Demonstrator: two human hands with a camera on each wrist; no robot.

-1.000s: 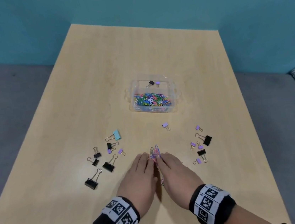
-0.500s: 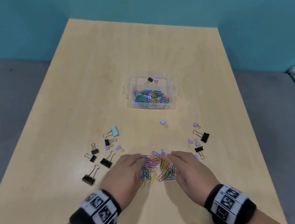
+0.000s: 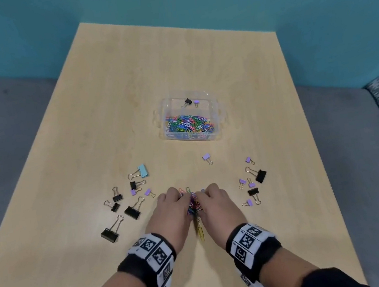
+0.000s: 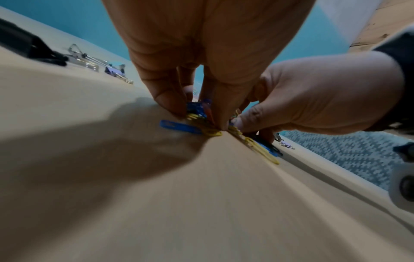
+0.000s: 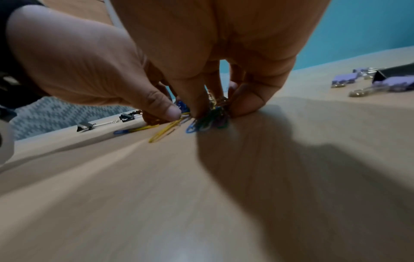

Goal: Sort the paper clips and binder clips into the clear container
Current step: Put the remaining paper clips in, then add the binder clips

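Observation:
A heap of coloured paper clips [image 3: 193, 206] lies near the table's front edge, squeezed between my two hands. My left hand [image 3: 177, 197] curls its fingers and thumb into the heap from the left. My right hand [image 3: 205, 193] does the same from the right. In the left wrist view, blue and yellow paper clips [image 4: 179, 126] stick out under the fingertips. A yellow paper clip [image 5: 164, 132] trails loose in the right wrist view. The clear container [image 3: 165, 113] stands farther back, its near part full of paper clips [image 3: 188, 124] and two binder clips [image 3: 188, 101] in its far part.
Binder clips lie scattered on both sides of my hands. Left: a light blue one [image 3: 143, 170] and several black ones [image 3: 109, 234]. Right: a black one [image 3: 260, 176] and small purple ones [image 3: 242, 181]. One purple clip [image 3: 206, 157] lies before the container. Grey seating flanks the table [image 3: 128, 79].
Half a second ago my hands were apart with the paper clips spread between them. They have now come together, and the fingers have curled round the bunched heap.

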